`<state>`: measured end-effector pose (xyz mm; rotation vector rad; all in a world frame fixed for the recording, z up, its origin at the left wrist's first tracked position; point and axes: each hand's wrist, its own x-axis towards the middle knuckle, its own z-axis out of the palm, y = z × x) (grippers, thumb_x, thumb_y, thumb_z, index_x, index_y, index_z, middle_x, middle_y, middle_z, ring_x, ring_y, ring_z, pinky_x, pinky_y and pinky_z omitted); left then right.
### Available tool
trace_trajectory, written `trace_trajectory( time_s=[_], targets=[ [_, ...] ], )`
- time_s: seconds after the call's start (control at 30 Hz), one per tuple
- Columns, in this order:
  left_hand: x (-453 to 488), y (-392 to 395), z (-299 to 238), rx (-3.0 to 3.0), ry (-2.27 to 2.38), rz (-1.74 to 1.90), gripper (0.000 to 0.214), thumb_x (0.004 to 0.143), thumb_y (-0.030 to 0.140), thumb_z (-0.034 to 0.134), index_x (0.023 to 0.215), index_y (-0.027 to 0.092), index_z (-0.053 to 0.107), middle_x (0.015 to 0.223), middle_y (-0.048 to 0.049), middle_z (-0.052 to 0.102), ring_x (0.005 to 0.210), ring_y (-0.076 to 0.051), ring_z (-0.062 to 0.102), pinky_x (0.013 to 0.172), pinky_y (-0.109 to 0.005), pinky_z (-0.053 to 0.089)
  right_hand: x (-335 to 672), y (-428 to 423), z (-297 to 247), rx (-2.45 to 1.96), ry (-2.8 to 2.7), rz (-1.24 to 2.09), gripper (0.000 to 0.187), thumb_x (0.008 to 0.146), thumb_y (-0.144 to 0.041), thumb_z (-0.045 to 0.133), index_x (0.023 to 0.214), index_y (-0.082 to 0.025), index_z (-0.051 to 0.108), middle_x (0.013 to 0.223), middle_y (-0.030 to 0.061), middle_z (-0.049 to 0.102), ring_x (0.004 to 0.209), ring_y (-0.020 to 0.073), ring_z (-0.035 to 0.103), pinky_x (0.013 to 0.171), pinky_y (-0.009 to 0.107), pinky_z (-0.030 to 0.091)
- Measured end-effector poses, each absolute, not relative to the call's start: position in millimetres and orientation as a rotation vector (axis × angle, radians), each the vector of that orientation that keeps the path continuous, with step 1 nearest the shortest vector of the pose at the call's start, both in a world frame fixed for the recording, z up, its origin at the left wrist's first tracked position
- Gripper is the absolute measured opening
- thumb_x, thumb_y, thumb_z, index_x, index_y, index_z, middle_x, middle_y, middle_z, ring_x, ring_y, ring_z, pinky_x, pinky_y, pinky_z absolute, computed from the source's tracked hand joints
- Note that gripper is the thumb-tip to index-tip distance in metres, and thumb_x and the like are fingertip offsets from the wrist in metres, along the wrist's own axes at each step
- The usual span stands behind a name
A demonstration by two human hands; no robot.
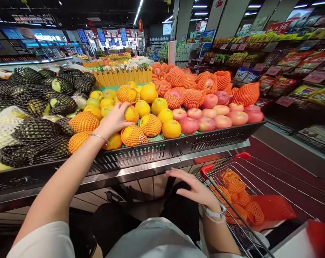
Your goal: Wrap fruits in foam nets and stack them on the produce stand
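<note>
My left hand (115, 118) reaches over the fruit stand, its fingers curled around an orange (131, 114) that still rests among the others. Bare oranges (171, 129) and some in orange foam nets (134, 136) lie close around it. One netted orange by the front has a small red sticker. My right hand (192, 186) hangs in front of the stand's edge, fingers apart and holding nothing. Close beside it is a shopping cart (241, 156) with red corner pieces, holding several foam-netted fruits (234, 186).
Left on the stand are melons in black nets (35, 132); apples (189, 125), some in orange nets, lie right. A black slatted rim (162, 150) and metal edge front the display. A small yellow fence (122, 77) stands behind. Packaged-goods shelves (294, 64) line the right.
</note>
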<state>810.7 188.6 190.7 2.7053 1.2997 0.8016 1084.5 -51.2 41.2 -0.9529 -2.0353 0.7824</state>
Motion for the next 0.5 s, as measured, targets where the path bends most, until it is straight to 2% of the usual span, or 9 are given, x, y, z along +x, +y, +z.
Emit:
trace_trajectory(
  time_s=[0.1, 0.17, 0.2, 0.3, 0.4, 0.5],
  targets=[
    [813, 196, 185, 2.675, 1.275, 0.531, 0.077, 0.078, 0.067, 0.055, 0.137, 0.018, 0.046, 0.131, -0.0135, 0.053, 0.124, -0.034, 0.05, 0.108, -0.05, 0.036, 1124, -49, 70, -1.054, -1.868, 0.66, 0.043, 0.093, -0.041, 0.058, 0.133, -0.026, 0.056, 0.129, 0.0087, 0.064, 0.125, 0.0242, 0.056, 0.108, 0.043, 0.044],
    [813, 199, 186, 2.651, 1.263, 0.465, 0.073, 0.084, 0.069, 0.042, 0.137, 0.018, 0.046, 0.132, -0.0134, 0.053, 0.125, -0.033, 0.05, 0.11, -0.049, 0.034, 1152, -46, 96, -0.971, -1.685, 0.57, 0.039, 0.093, -0.041, 0.058, 0.128, -0.025, 0.06, 0.124, 0.0087, 0.067, 0.119, 0.0248, 0.06, 0.105, 0.043, 0.046],
    [814, 200, 187, 2.651, 1.265, 0.442, 0.072, 0.086, 0.069, 0.039, 0.137, 0.018, 0.047, 0.132, -0.0136, 0.053, 0.124, -0.033, 0.05, 0.11, -0.049, 0.034, 1164, -44, 109, -0.912, -1.598, 0.529, 0.037, 0.092, -0.042, 0.058, 0.124, -0.025, 0.062, 0.121, 0.0089, 0.068, 0.117, 0.0253, 0.061, 0.104, 0.044, 0.047],
    [814, 203, 186, 2.65, 1.277, 0.462, 0.072, 0.083, 0.069, 0.044, 0.133, 0.017, 0.05, 0.125, -0.0137, 0.057, 0.117, -0.034, 0.055, 0.107, -0.051, 0.037, 1194, -42, 132, -0.956, -1.581, 0.552, 0.033, 0.091, -0.046, 0.058, 0.106, -0.021, 0.072, 0.11, 0.01, 0.071, 0.112, 0.0268, 0.064, 0.101, 0.046, 0.046],
    [809, 201, 182, 2.604, 1.263, 0.538, 0.071, 0.084, 0.068, 0.043, 0.134, 0.018, 0.05, 0.124, -0.0133, 0.059, 0.117, -0.035, 0.056, 0.105, -0.054, 0.038, 1205, -50, 118, -1.4, -1.572, 0.482, 0.051, 0.091, -0.057, 0.047, 0.081, -0.016, 0.075, 0.112, 0.0129, 0.071, 0.111, 0.0284, 0.064, 0.092, 0.048, 0.045],
    [795, 187, 183, 2.572, 1.285, 0.641, 0.073, 0.088, 0.065, 0.041, 0.143, 0.017, 0.041, 0.139, -0.016, 0.051, 0.128, -0.037, 0.049, 0.109, -0.058, 0.033, 1210, -66, 70, -1.65, -1.32, 0.138, 0.065, 0.092, -0.062, 0.034, 0.072, -0.015, 0.073, 0.123, 0.0143, 0.065, 0.113, 0.0288, 0.063, 0.085, 0.048, 0.045]
  ],
)
